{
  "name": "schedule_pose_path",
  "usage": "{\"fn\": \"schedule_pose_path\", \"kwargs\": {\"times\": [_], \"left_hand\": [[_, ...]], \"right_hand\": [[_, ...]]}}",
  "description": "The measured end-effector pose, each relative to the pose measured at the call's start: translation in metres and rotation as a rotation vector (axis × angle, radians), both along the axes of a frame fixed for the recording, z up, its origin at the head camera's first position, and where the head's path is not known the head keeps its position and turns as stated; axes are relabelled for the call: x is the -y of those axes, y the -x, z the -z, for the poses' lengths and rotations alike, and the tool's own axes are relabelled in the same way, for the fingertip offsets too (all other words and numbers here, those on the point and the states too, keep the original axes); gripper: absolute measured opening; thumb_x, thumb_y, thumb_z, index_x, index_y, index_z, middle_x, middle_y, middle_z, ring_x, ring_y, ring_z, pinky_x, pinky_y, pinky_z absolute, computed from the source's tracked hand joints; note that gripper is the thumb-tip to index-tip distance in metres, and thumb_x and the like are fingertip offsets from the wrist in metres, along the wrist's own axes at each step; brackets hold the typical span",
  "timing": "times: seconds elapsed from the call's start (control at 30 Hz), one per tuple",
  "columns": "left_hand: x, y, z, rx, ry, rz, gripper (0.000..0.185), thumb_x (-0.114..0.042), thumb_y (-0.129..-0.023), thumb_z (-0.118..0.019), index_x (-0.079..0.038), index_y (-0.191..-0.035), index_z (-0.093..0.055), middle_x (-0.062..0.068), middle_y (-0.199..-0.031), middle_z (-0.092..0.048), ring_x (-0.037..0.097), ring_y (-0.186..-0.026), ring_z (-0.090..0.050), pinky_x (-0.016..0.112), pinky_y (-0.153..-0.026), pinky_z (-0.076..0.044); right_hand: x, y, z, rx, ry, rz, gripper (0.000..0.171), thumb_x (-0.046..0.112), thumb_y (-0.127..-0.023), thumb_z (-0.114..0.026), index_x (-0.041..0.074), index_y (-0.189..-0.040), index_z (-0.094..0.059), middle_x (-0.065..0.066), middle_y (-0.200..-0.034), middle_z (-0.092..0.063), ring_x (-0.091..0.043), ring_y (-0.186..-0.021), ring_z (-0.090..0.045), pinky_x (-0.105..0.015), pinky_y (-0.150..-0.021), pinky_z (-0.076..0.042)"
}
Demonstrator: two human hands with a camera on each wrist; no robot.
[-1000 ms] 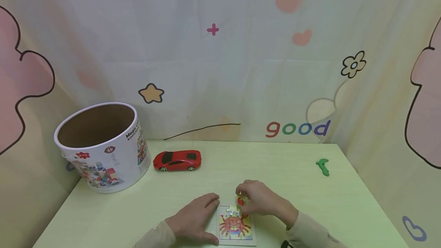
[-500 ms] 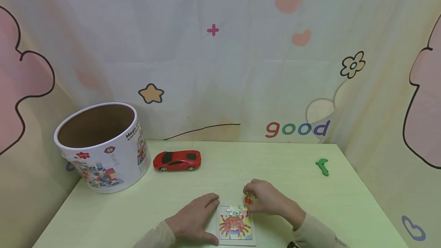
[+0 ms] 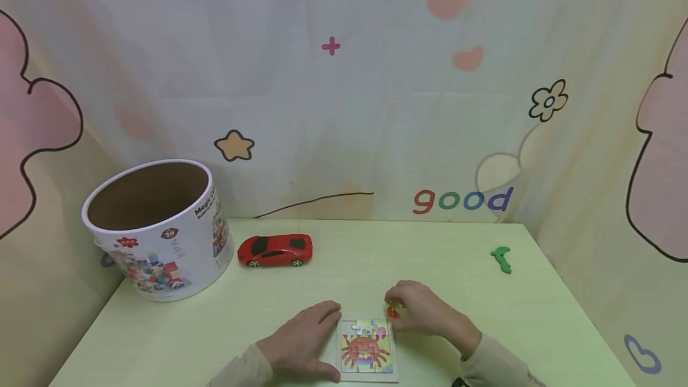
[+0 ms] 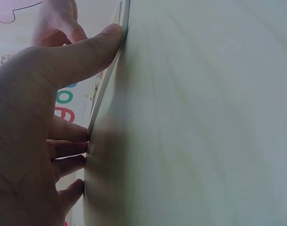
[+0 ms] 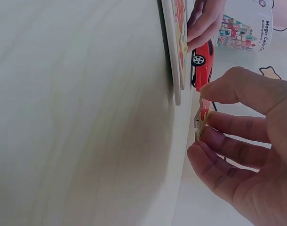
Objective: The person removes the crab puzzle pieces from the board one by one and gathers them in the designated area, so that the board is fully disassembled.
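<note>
A jigsaw puzzle board [image 3: 371, 377] with a red crab picture [image 3: 365, 350] lies near the table's front. At its upper left corner a patch of bare board shows. My left hand [image 3: 303, 342] lies along the board's left side, fingers stretched out; in the left wrist view its thumb [image 4: 94, 49] touches the board's edge. Just off the upper right corner, my right hand [image 3: 424, 310] pinches a red and yellow puzzle piece [image 3: 393, 313] between thumb and fingers. The right wrist view has this piece [image 5: 203, 115] edge-on, raised above the table, apart from the board.
A red toy car [image 3: 275, 251] stands behind the left hand, beside a large white bucket [image 3: 177, 255] at the left. A small green curved piece [image 3: 502, 260] lies at the far right of the table [image 3: 344, 273]. A printed curtain hangs behind.
My right hand has drawn the pinched puzzle piece away from the board to the right, uncovering the board's upper right corner. The left hand has stayed put.
</note>
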State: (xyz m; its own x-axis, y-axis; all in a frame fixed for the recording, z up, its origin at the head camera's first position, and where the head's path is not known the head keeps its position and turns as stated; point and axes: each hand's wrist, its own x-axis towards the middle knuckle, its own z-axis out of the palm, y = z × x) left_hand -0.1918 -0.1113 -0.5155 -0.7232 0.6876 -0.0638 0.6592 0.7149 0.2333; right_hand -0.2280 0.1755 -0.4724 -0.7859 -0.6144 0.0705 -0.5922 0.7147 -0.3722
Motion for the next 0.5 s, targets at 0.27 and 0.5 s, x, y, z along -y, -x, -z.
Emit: {"fn": "schedule_pose_path", "kwargs": {"times": [0.27,0.5], "left_hand": [[0.002,-0.001,0.002,-0.039,-0.009,0.024,0.107,-0.084,-0.073,-0.052,-0.007,-0.147,-0.039,0.006,-0.153,-0.035,0.025,-0.140,-0.036,0.040,-0.115,-0.036],[0.001,0.000,0.002,-0.013,0.003,0.006,0.109,-0.086,-0.072,-0.051,-0.009,-0.148,-0.038,0.005,-0.154,-0.033,0.024,-0.141,-0.035,0.041,-0.116,-0.035]], "right_hand": [[-0.007,-0.001,0.002,0.024,-0.005,0.032,0.030,0.013,-0.073,-0.079,0.006,-0.101,-0.071,0.004,-0.088,-0.061,-0.008,-0.075,-0.049,-0.022,-0.063,-0.045],[-0.011,-0.001,0.004,0.032,-0.019,0.036,0.029,0.014,-0.074,-0.079,0.006,-0.100,-0.072,0.004,-0.087,-0.062,-0.008,-0.074,-0.048,-0.024,-0.065,-0.045]]}}
